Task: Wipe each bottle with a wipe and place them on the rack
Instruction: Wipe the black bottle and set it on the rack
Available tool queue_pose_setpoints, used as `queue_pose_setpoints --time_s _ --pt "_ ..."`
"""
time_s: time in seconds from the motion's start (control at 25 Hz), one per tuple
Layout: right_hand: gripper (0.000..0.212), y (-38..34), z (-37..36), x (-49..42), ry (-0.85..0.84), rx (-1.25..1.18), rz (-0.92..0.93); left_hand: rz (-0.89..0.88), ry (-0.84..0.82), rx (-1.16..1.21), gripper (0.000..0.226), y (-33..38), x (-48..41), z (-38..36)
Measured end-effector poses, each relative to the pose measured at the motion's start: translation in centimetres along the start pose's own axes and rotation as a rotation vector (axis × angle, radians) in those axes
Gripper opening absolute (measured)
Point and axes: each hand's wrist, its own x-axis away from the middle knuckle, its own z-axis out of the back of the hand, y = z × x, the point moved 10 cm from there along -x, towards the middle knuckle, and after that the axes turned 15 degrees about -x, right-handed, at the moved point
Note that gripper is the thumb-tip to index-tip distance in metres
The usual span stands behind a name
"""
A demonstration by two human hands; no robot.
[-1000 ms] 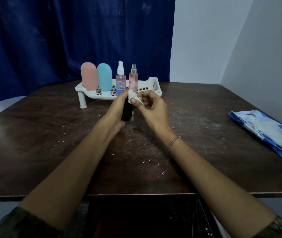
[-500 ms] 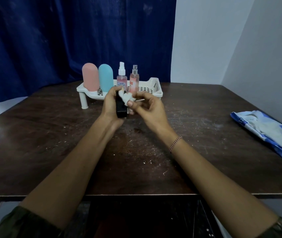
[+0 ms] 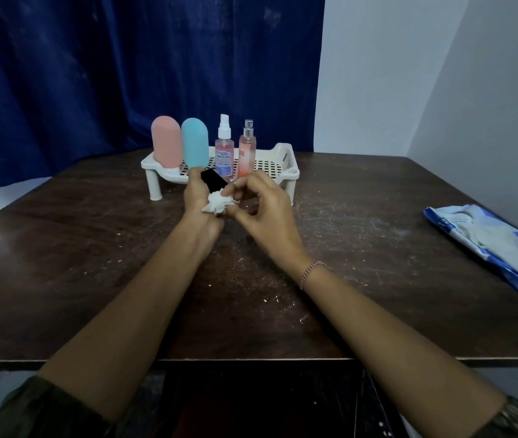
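My left hand (image 3: 199, 197) grips a small black bottle (image 3: 214, 181), tilted with its top toward the rack. My right hand (image 3: 264, 213) pinches a crumpled white wipe (image 3: 219, 202) against the bottle's lower end. Just behind my hands stands the white perforated rack (image 3: 286, 167) on short legs. It carries a pink bottle (image 3: 166, 142), a light blue bottle (image 3: 194, 143), a clear spray bottle with a white top (image 3: 224, 150) and a pink spray bottle with a silver top (image 3: 247, 150), all upright in a row. The rack's right part is bare.
A blue and white pack of wipes (image 3: 497, 245) lies at the right edge of the dark wooden table (image 3: 62, 263). A dark blue curtain (image 3: 125, 67) hangs behind the rack. White walls close the right side. Pale specks dot the tabletop.
The wipe has slid from the bottle's top down to its lower end. My left hand has tilted the black bottle, so its upper part now shows.
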Motion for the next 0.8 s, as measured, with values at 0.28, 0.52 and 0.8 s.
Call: queue_pose_setpoints --time_s 0.28,0.52,0.8 --pt "0.019 -0.5 0.6 0.1 0.062 0.079 0.066 -0.063 -0.051 -0.096 0.022 0.5 -0.3 -0.6" --pt "0.015 0.3 1.4 -0.1 0.091 0.057 0.016 -0.137 -0.015 -0.109 0.025 1.2 0.2 -0.6" --pt "0.019 3.2 2.7 -0.8 0.081 -0.027 -0.258 -0.263 0.061 -0.235 0.028 2.7 0.0 0.0"
